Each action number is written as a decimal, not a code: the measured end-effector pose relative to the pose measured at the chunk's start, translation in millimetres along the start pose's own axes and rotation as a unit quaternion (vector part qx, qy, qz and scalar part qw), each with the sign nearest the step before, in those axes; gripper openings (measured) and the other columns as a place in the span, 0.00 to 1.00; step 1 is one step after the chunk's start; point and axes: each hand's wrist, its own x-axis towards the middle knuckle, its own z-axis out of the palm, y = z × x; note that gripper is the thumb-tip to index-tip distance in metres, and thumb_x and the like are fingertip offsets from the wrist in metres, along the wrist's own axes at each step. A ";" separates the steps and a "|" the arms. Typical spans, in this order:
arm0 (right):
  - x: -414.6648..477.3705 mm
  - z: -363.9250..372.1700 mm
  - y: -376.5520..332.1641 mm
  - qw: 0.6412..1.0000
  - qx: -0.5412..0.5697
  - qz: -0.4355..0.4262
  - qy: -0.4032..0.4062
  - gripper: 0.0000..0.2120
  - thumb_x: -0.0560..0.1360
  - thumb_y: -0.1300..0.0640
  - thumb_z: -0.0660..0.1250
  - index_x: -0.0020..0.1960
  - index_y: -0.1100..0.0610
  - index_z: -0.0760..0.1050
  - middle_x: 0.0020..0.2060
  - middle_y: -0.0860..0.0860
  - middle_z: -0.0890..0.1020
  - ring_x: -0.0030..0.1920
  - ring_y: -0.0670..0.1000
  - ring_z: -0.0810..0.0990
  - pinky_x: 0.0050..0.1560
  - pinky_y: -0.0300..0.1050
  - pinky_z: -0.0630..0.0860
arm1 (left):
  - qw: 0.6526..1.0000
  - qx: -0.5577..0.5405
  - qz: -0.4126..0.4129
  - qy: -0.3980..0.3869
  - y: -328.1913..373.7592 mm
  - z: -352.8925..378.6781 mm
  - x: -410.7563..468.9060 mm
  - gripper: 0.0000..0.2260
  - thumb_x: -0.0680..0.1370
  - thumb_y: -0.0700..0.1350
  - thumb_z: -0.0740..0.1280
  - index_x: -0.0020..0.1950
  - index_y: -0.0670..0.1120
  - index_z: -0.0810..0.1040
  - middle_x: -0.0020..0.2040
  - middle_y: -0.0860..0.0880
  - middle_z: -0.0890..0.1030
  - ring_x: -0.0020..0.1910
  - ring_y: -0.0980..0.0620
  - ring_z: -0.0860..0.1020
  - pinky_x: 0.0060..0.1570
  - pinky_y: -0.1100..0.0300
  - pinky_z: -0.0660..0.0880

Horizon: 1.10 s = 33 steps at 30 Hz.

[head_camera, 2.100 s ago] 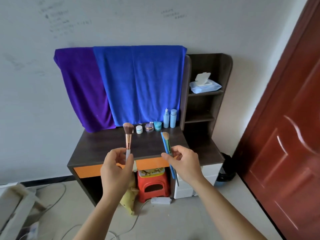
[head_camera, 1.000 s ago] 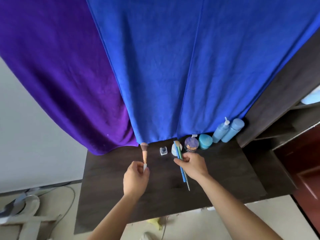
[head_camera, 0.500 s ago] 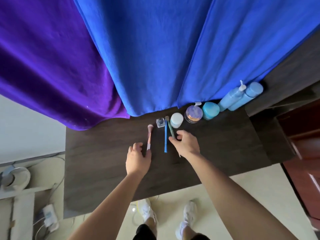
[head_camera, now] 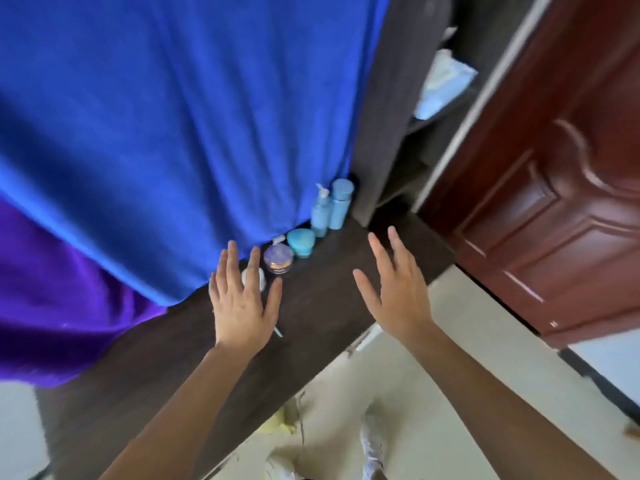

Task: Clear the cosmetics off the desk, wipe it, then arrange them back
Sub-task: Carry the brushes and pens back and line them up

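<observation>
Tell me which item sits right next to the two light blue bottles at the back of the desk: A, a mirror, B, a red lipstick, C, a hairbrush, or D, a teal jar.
D: the teal jar stands just left of the two light blue bottles on the desk, with a purple-lidded jar beyond it.

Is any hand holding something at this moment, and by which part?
Nothing is held. The left hand and right hand are both open, fingers spread, above the desk.

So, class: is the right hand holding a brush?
No: the right hand is open, fingers spread above the desk, holding nothing.
</observation>
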 end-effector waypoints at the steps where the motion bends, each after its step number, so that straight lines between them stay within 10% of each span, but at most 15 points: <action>1: -17.0 -11.1 14.8 1.000 -0.007 0.020 0.006 0.31 0.80 0.43 0.64 0.79 0.53 0.63 0.79 0.60 0.61 0.71 0.62 0.70 0.64 0.58 0.72 | 1.000 -0.005 0.027 -0.014 16.7 5.9 0.1 0.28 0.80 0.56 0.61 0.74 0.41 0.71 0.77 0.34 0.63 0.74 0.32 0.65 0.68 0.36 0.65; 15: -213.9 -207.7 241.1 0.966 -0.080 0.194 0.149 0.30 0.82 0.38 0.56 0.80 0.47 0.58 0.81 0.55 0.56 0.74 0.58 0.66 0.69 0.56 0.70 | 0.938 -0.083 0.332 -0.059 360.4 40.7 -80.9 0.28 0.81 0.57 0.58 0.76 0.42 0.68 0.79 0.36 0.60 0.77 0.36 0.60 0.70 0.35 0.62; 33: -482.9 -378.3 564.6 0.861 -0.138 0.466 0.151 0.30 0.83 0.35 0.49 0.82 0.45 0.52 0.82 0.54 0.54 0.78 0.59 0.62 0.73 0.59 0.68 | 0.806 -0.179 0.528 -0.197 802.3 207.0 -279.7 0.29 0.80 0.56 0.60 0.78 0.44 0.65 0.80 0.39 0.58 0.78 0.38 0.58 0.71 0.36 0.62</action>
